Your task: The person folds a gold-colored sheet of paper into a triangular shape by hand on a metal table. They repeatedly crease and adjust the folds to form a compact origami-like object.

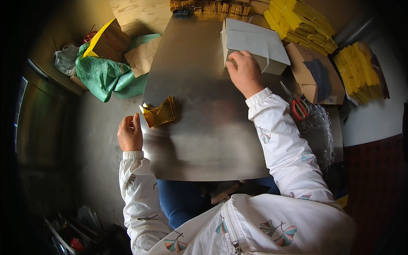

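A folded gold foil-paper piece [159,112], boat-shaped with pointed ends, rests near the left edge of the dark metal table [204,148]. Just beside its near left end is my left hand [130,134], fingers loosely bent and slightly apart, with nothing visible in it. My right hand [245,73] reaches to the near left corner of a thick block of sheets with a pale cover [257,40], bound by a white strap. Its fingers curl together against the block's edge. Whatever they pinch there, if anything, is hidden.
Red-handled scissors [300,108] and clear plastic film [321,127] lie right of my right forearm. Beyond stand a cardboard box [316,74] and yellow paper bundles [297,25]. Brown bundles [212,6] line the far edge. Green plastic bags [100,74] sit off the table's left side.
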Demonstrator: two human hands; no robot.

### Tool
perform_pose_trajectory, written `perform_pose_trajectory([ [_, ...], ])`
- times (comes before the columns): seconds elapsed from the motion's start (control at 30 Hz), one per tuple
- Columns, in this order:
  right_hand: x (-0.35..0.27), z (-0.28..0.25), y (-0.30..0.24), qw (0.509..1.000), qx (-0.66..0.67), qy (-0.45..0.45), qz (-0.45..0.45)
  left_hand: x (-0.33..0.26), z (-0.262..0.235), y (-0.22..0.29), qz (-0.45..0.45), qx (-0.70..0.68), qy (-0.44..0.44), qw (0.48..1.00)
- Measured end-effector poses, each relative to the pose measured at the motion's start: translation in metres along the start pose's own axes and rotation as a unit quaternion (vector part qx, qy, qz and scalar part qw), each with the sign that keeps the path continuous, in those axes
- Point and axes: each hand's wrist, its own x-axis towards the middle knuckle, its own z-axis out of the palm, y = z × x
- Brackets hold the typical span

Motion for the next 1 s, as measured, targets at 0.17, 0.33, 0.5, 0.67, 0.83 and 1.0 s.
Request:
perform_pose_trajectory([
  [0.17, 0.044, -0.031, 0.091, 0.961, -0.222, -0.163, 0.003, -0.027, -0.012, 0.019, 0.032, -0.072, 0.085, 0.993],
  [0.33, 0.054, -0.019, 0.126, 0.96, -0.199, -0.198, -0.003, -0.052, -0.01, 0.044, 0.031, -0.138, 0.041, 0.989],
  [0.5, 0.059, -0.013, 0.14, 0.959, -0.18, -0.217, 0.006, -0.057, -0.005, 0.06, 0.073, -0.169, 0.044, 0.982],
  [0.67, 0.062, -0.02, 0.145, 0.954, -0.161, -0.253, 0.017, -0.056, 0.002, 0.066, 0.077, -0.207, 0.033, 0.975],
  [0.83, 0.058, -0.02, 0.148, 0.963, -0.163, -0.205, -0.062, -0.059, 0.004, 0.07, 0.092, -0.214, 0.04, 0.972],
  [1.0, 0.053, -0.018, 0.15, 0.961, -0.17, -0.209, -0.064, -0.059, 0.002, 0.073, 0.088, -0.211, 0.034, 0.973],
])
